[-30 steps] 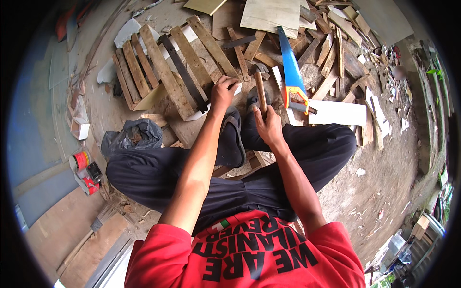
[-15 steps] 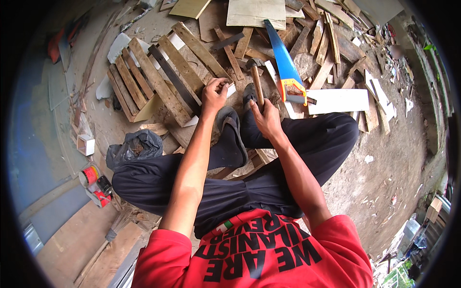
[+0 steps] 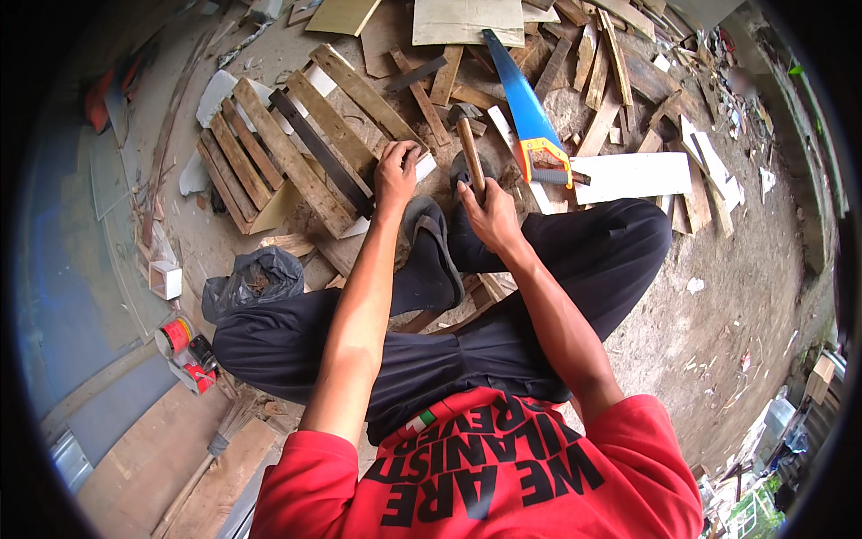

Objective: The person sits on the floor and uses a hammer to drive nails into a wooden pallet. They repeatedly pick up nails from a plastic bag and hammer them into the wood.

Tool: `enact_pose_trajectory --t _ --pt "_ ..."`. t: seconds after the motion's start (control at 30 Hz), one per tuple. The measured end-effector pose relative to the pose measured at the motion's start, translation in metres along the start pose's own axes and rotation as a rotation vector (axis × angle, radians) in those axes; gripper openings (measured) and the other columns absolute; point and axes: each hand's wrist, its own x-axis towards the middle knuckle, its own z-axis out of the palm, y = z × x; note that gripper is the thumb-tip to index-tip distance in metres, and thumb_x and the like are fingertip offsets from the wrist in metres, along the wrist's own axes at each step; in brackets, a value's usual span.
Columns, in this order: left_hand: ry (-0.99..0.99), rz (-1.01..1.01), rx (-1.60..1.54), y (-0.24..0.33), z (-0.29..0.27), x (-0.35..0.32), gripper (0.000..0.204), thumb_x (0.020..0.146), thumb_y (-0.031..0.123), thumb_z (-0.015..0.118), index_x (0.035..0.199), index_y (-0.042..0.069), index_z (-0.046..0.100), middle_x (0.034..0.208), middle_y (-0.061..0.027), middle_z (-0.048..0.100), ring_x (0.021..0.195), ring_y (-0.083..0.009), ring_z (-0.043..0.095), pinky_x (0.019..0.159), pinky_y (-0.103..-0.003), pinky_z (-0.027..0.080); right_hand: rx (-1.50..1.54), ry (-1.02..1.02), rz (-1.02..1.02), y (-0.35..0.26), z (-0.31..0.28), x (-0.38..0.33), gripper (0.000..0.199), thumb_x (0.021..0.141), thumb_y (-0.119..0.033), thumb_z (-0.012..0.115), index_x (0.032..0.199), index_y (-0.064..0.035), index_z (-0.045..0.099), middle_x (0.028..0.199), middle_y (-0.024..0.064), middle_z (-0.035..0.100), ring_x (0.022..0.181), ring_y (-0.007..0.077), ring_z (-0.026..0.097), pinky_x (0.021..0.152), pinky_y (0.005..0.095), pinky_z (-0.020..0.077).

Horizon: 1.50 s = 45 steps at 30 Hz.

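My right hand [image 3: 492, 218] is wrapped round the wooden handle of a hammer [image 3: 470, 153], whose dark head points away from me. To its left, my left hand [image 3: 396, 174] rests at the near right end of a slatted wooden frame [image 3: 346, 135], its fingers bent together over a slat's end. Whatever those fingers pinch is too small or hidden to name. A white block end [image 3: 426, 166] shows right beside them. The frame, made of several rough planks and one darker strip [image 3: 321, 148], lies on the ground in front of my left foot.
A blue handsaw [image 3: 525, 99] with an orange and yellow handle lies right of the hammer, near a white board [image 3: 633, 176]. Scrap planks [image 3: 606, 72] are strewn beyond. A black plastic bag [image 3: 256, 280] and red cans [image 3: 175, 337] stand by my left knee.
The hammer has shifted slightly left and tilts a little more toward my left hand. My left fingers have changed their bend over the slat's end. The whole view has moved a little.
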Motion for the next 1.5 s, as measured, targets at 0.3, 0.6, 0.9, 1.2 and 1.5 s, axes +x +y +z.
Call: enact_pose_trajectory --t 0.3,0.6,0.9,1.2,1.5 --pt "0.076 -0.013 -0.097 -0.02 0.0 -0.01 0.017 0.096 0.015 0.065 0.1 -0.001 0.067 0.08 -0.0038 0.065 0.066 -0.0096 0.061 0.06 -0.026 0.05 -0.004 0.029 -0.005 0.008 0.004 0.003 0.048 0.094 -0.043 0.063 0.087 0.0038 0.056 0.058 0.0165 0.054 0.052 0.028 0.055 0.054 0.0432 0.0431" --pt "-0.003 -0.384 -0.257 -0.016 -0.003 -0.021 0.02 0.095 0.015 0.065 0.106 -0.002 0.065 0.079 -0.0043 0.067 0.065 -0.0079 0.061 0.057 -0.025 0.05 -0.015 -0.013 0.03 -0.007 -0.003 -0.001 0.047 0.094 -0.039 0.064 0.084 0.006 0.053 0.067 0.0292 0.059 0.068 0.0477 0.063 0.062 0.051 0.0468" --pt "-0.025 -0.371 -0.208 -0.013 0.0 -0.008 0.02 0.096 0.019 0.064 0.104 0.001 0.065 0.078 -0.0069 0.066 0.066 -0.0111 0.063 0.058 -0.028 0.052 -0.031 -0.007 0.006 -0.001 0.001 0.001 0.047 0.094 -0.039 0.064 0.083 0.0059 0.053 0.067 0.0293 0.059 0.069 0.0483 0.063 0.062 0.0508 0.0472" --pt "-0.064 -0.302 -0.144 -0.008 -0.003 -0.009 0.02 0.097 0.019 0.062 0.104 0.001 0.064 0.077 -0.0096 0.066 0.066 -0.0171 0.066 0.06 -0.032 0.053 -0.05 0.021 0.004 0.01 0.006 0.003 0.05 0.093 -0.045 0.064 0.088 0.0041 0.058 0.06 0.0182 0.055 0.056 0.0311 0.058 0.056 0.0441 0.0444" --pt "-0.071 -0.278 -0.104 -0.006 -0.004 -0.009 0.021 0.096 0.022 0.062 0.102 0.002 0.065 0.075 -0.0116 0.066 0.066 -0.0192 0.067 0.06 -0.034 0.052 -0.027 -0.02 0.035 -0.003 -0.002 0.001 0.049 0.094 -0.041 0.063 0.085 0.0063 0.054 0.068 0.029 0.06 0.068 0.0456 0.064 0.062 0.0497 0.0477"
